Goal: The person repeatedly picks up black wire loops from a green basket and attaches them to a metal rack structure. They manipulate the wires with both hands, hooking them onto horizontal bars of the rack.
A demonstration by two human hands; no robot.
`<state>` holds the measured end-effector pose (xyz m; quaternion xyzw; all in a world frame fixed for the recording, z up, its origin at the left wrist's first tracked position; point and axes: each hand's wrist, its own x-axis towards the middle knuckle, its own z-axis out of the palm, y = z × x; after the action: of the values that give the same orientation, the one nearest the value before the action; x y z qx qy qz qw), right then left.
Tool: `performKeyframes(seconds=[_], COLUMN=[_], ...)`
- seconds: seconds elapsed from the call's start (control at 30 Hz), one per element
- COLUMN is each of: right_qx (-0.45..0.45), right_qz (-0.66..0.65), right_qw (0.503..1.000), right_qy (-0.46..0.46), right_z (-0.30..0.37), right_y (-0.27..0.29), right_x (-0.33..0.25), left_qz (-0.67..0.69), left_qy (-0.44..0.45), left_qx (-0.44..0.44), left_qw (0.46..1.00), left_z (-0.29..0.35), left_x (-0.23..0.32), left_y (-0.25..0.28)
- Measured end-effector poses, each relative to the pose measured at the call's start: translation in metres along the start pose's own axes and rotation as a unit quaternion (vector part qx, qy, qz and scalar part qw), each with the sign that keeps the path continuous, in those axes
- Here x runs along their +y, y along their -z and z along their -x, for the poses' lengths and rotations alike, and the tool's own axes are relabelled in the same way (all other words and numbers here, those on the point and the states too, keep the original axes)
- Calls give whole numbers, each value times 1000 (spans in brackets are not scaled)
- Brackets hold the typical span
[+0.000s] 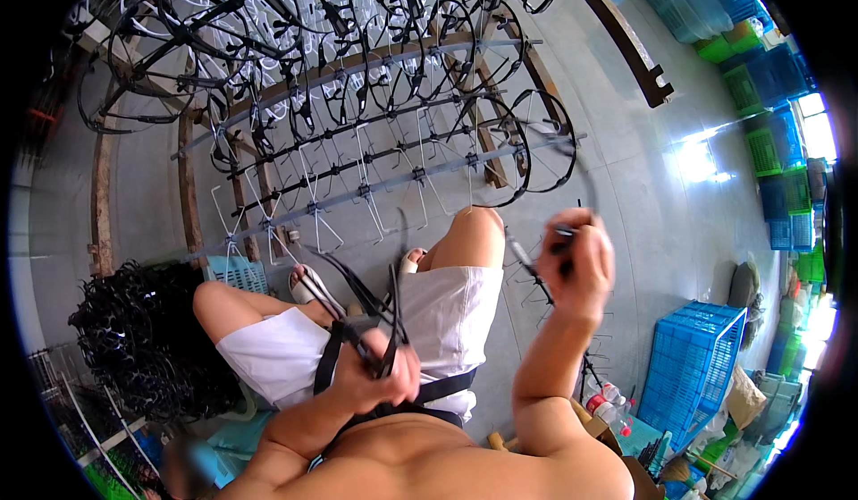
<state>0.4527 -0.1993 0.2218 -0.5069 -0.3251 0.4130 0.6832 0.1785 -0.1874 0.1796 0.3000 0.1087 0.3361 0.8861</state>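
Observation:
My left hand is closed around a bundle of thin black curved plastic pieces, held over my lap. Their long ends point up and away toward the rack. Raised at the right, my right hand has its fingers curled around a small black piece, blurred by motion; a thin dark curved strip rises from it. In front stands a rack of rods with bent wire hooks. Black looped frames of similar look hang on its rows, and the nearest rod's hooks are mostly bare.
A large heap of black plastic pieces sits at my left. Rusty metal bars support the rack. Another bar reaches out at the far right. A blue crate and plastic bottles are at my right, with stacked crates beyond.

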Motion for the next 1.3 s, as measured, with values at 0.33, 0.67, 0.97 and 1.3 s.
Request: performKeyframes(seconds=[0.33,0.67,0.97,1.3], right_qx=[30,-3,1,-16], right_qz=[61,-34,-55,-63], right_qw=[990,985,984,984], right_qy=[-125,-168,-167,-166], right_z=[-73,-88,-84,-84], right_y=[-49,-64,-64,-63], right_x=[114,112,113,109], left_qz=[185,-98,-88,-119], left_qy=[32,-70,-60,-22], left_qx=[59,357,343,365], left_qw=[980,926,933,923], left_z=[-11,-84,-96,-97], left_x=[13,-13,-15,-15], left_y=[-28,25,26,30])
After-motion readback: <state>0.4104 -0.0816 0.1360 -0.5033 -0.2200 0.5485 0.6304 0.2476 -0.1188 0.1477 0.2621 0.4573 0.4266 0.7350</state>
